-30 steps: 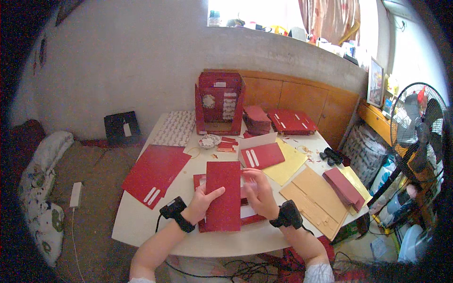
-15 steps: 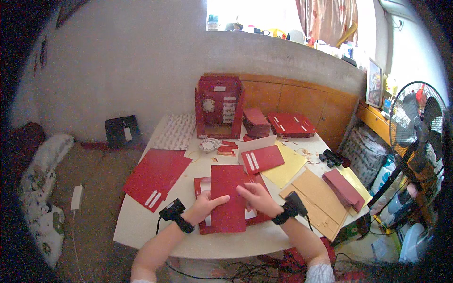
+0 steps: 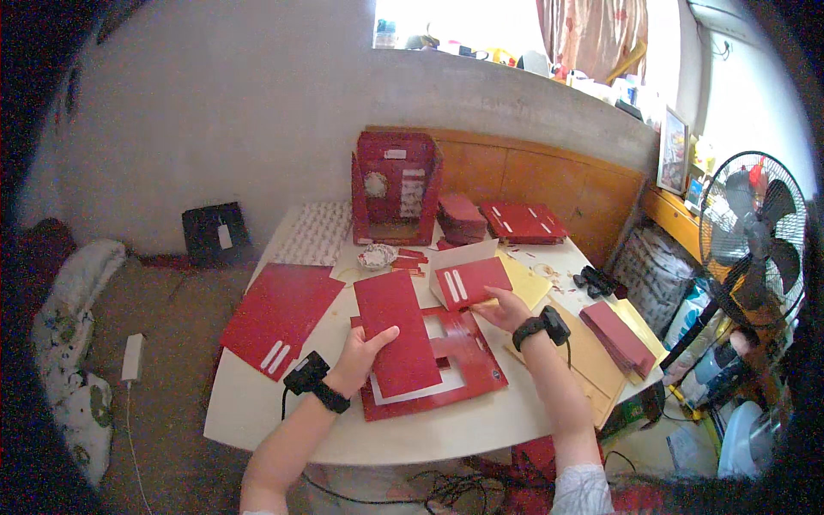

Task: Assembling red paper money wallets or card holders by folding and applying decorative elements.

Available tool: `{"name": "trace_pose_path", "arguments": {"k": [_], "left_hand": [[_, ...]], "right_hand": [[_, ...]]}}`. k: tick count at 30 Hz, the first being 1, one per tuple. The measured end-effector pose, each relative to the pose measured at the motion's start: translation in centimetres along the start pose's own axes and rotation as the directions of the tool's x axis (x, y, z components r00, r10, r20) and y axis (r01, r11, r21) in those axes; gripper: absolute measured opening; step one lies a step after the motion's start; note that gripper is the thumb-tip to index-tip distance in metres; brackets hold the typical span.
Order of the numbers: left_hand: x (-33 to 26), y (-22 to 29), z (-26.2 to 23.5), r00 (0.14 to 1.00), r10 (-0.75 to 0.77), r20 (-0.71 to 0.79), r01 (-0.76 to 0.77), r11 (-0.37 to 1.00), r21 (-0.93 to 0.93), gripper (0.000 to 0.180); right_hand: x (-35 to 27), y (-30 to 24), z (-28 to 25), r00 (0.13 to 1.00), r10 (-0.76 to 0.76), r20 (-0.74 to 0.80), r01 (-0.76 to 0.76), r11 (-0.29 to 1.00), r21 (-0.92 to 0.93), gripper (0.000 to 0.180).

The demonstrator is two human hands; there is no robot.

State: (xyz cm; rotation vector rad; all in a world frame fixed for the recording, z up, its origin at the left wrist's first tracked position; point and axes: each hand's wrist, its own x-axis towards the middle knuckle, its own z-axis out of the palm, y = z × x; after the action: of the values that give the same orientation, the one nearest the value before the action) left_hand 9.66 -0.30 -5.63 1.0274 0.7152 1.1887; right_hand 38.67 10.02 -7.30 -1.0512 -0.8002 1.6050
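Head view, looking down on a pale round desk [image 3: 257, 403] strewn with red card pieces. Left hand [image 3: 360, 360] clasped on the lower edge of a plain red card panel [image 3: 396, 330], thumb over the face and fingers [image 3: 384, 336] behind, tilting the panel up off the red cut-out sheet [image 3: 463, 360] lying flat beneath, probably to keep it clear of the window opening below. Right hand [image 3: 506, 311] stretched forward, fingers loose and spread, resting on or just at the near edge of a smaller red piece with two white strips [image 3: 468, 281] on a yellow sheet [image 3: 528, 287]; whether actually gripping, cannot tell. Black bands on both wrists. Off to the left, a large red sheet [image 3: 279, 313] hanging partly over the desk rim, out of the way. At the back, an upright red box [image 3: 395, 189] beside a stack of red pieces [image 3: 462, 219] and a flat red tray [image 3: 522, 221]. Near the right edge, another pile of dark red cards [image 3: 616, 336] on brown paper. Standing fan [image 3: 751, 232] beside the desk, further right.
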Motion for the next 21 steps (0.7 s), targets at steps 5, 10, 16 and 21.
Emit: {"name": "trace_pose_path", "arguments": {"k": [5,10,16,21], "left_hand": [[0.3,-0.2,-0.5,1.000,-0.010,-0.004,0.009,0.999,-0.053,0.025],[-0.1,0.5,-0.3,0.998,-0.018,-0.058,0.016,0.999,-0.035,0.024],[0.3,0.1,-0.7,0.999,0.013,-0.039,-0.015,0.999,-0.051,0.021],[0.7,-0.5,-0.6,0.997,0.036,-0.073,-0.041,0.996,-0.076,0.023]], "right_hand": [[0.4,-0.4,1.3,0.993,0.064,-0.098,-0.049,0.987,0.152,0.027],[0.7,0.2,3.1,0.987,0.027,-0.156,0.008,0.976,0.219,0.020],[1.4,1.0,2.5,0.959,-0.235,-0.156,0.230,0.972,-0.050,0.018],[1.7,0.7,0.9,0.802,-0.526,-0.284,0.424,0.835,-0.349,0.022]]}}
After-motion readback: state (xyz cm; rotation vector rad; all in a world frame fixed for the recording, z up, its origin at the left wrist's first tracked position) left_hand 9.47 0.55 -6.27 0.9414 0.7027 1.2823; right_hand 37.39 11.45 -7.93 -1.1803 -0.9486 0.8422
